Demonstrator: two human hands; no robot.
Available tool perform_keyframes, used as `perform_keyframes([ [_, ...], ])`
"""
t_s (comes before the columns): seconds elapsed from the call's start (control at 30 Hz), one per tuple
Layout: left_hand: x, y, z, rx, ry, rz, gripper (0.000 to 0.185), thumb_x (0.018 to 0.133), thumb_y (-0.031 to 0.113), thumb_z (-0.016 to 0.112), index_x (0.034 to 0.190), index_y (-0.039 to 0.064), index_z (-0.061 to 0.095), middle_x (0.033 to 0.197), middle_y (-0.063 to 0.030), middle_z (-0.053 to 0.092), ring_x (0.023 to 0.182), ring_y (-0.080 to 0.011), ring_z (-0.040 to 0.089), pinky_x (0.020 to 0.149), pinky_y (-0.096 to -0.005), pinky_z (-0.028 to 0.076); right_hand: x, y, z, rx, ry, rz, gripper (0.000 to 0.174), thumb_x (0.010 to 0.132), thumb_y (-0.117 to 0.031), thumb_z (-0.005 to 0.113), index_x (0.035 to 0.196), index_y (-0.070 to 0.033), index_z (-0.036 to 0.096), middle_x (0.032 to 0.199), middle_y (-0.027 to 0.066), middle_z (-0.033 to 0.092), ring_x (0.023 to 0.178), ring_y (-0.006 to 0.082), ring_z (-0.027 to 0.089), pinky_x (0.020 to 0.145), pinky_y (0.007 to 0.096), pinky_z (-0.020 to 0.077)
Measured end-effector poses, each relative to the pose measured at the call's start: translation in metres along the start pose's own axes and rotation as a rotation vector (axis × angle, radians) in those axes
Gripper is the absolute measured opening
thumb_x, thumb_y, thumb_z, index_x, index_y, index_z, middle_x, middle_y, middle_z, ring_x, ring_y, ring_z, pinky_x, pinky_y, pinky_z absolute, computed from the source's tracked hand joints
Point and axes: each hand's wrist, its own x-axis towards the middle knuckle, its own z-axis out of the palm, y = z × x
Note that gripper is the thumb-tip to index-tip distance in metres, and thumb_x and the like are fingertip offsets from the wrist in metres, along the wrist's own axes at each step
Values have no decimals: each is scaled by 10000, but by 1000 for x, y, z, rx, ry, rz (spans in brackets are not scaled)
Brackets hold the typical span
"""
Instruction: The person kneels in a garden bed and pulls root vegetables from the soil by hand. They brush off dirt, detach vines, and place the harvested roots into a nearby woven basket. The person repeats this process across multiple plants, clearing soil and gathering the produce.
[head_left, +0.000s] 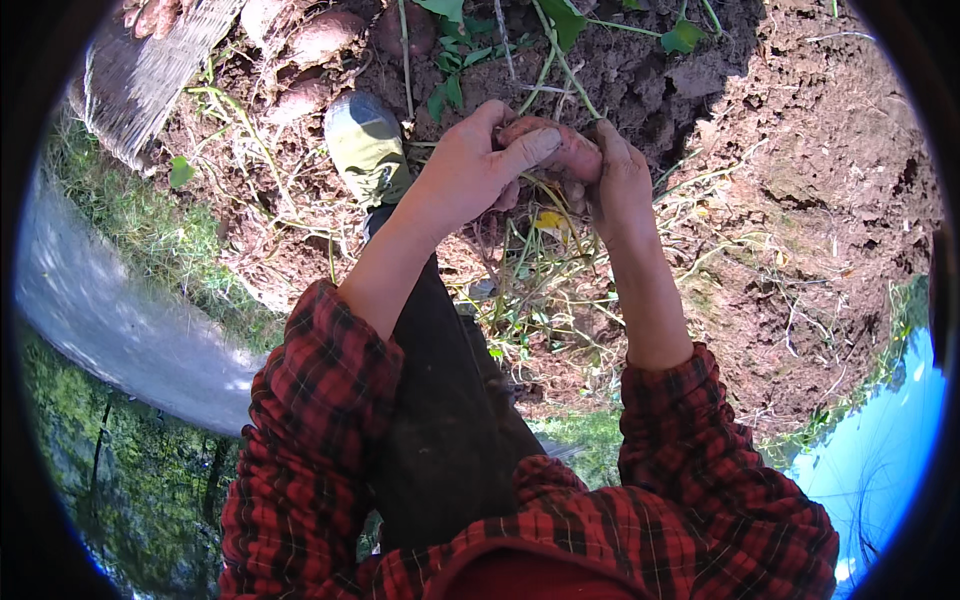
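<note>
Before me a reddish sweet potato (566, 150) is held above the soil between both hands. My left hand (472, 165) grips its left end, with the thumb across the top. The fingers of my right hand (621, 176) close on its right end, beside a green vine stem (574, 79). Smaller roots hang beneath it, partly hidden by the hands. More reddish sweet potatoes (326, 39) lie on the soil at the upper left.
A woven basket (150, 75) stands at the upper left with sweet potatoes by its top. My shoe (367, 146) is planted left of my hands. Cut vines (540, 300) litter the soil below them. A paved strip (142, 300) runs along the left.
</note>
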Motion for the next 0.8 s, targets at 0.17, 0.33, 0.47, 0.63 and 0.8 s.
perform_keyframes([
  [0.17,-1,-3,8,-99,156,71,275,869,282,547,982,34,518,686,-12,528,559,-62,495,475,-183,380,2,5,2,145,-36,164,327,912,-267,410,949,47,492,696,141,593,428,185,545,346,271,458],
  [0.33,4,-8,7,145,71,250,288,892,283,488,951,17,581,690,-12,544,575,-42,457,476,-176,362,6,2,-11,79,-264,162,329,900,-263,452,985,51,498,714,145,610,466,219,589,332,266,464],
  [0.47,6,-8,7,47,113,63,332,868,296,481,878,-21,582,582,-36,537,536,-113,498,506,-243,417,11,23,-13,283,-272,277,336,902,-293,463,947,35,521,704,134,604,462,204,580,346,266,466],
  [0.63,6,-11,11,-413,206,-113,356,921,328,436,798,15,553,588,-9,482,462,-70,437,386,-219,323,20,44,-17,850,-341,207,363,904,-356,462,951,-5,543,662,65,543,460,135,498,470,261,483],
  [0.8,7,-19,6,-388,336,-49,413,914,395,423,905,3,551,587,-29,514,474,-103,474,383,-244,340,-3,4,25,323,-177,112,406,867,-436,506,1027,-63,504,714,4,519,483,58,416,460,189,357],
])
